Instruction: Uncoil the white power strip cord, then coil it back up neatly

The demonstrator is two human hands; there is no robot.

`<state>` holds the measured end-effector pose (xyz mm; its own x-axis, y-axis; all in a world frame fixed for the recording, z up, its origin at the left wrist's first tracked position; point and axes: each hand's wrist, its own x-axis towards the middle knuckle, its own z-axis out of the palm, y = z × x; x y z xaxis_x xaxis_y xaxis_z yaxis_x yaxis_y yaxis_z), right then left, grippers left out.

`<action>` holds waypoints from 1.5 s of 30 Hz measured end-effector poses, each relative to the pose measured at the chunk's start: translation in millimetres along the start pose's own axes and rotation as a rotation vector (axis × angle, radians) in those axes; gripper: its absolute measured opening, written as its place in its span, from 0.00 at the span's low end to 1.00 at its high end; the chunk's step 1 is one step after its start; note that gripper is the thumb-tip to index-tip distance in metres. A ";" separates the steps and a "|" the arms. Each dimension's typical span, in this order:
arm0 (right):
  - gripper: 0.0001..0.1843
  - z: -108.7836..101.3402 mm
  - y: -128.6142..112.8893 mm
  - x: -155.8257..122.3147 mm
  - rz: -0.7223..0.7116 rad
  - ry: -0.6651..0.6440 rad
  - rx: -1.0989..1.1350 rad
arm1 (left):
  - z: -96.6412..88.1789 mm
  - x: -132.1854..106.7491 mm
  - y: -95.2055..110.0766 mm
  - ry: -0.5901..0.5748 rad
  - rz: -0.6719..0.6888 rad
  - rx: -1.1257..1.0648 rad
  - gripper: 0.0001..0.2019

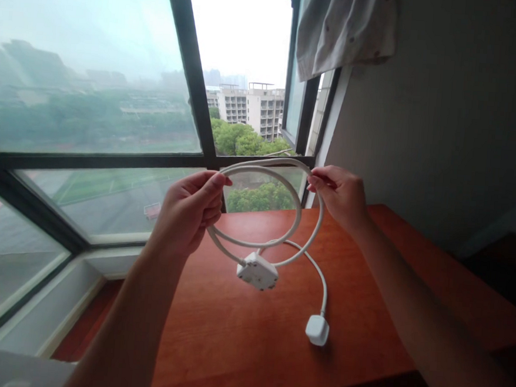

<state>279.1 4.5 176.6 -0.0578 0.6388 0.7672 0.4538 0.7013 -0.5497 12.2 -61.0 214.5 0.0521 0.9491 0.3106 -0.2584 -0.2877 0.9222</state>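
Note:
A white power cord (299, 214) is held up in loops above a reddish-brown table. My left hand (197, 210) is closed around the left side of the loops, thumb on top. Between thumb and fingers, my right hand (338, 190) pinches the outer loop at its upper right. Below the loops is a white block-shaped power strip (258, 271), joined to the cord and tilted; whether it touches the table I cannot tell. Nearer to me, at the cord's end, is a white plug (317, 330) with rounded corners.
The wooden table (213, 332) spreads under both arms. Dark window frames (110, 164) stand beyond and to the left, with one pane swung outward. A pale curtain (346, 31) hangs at the upper right, beside a grey wall (444, 112).

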 end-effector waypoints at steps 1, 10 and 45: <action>0.13 2.3 -0.8 5.8 0.008 -0.011 0.043 | 2.9 3.2 5.9 0.013 0.046 0.016 0.09; 0.18 8.5 -20.1 31.0 0.224 -0.262 0.496 | 13.0 41.9 39.5 0.161 0.400 -0.027 0.07; 0.14 5.9 8.5 35.0 -0.061 -0.196 -0.652 | -29.5 31.4 26.1 0.173 0.269 0.148 0.07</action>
<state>275.7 34.7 196.8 -0.2327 0.6927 0.6826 0.8839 0.4434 -0.1487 -21.3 -34.9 241.5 -0.1668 0.8407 0.5151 -0.0974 -0.5339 0.8399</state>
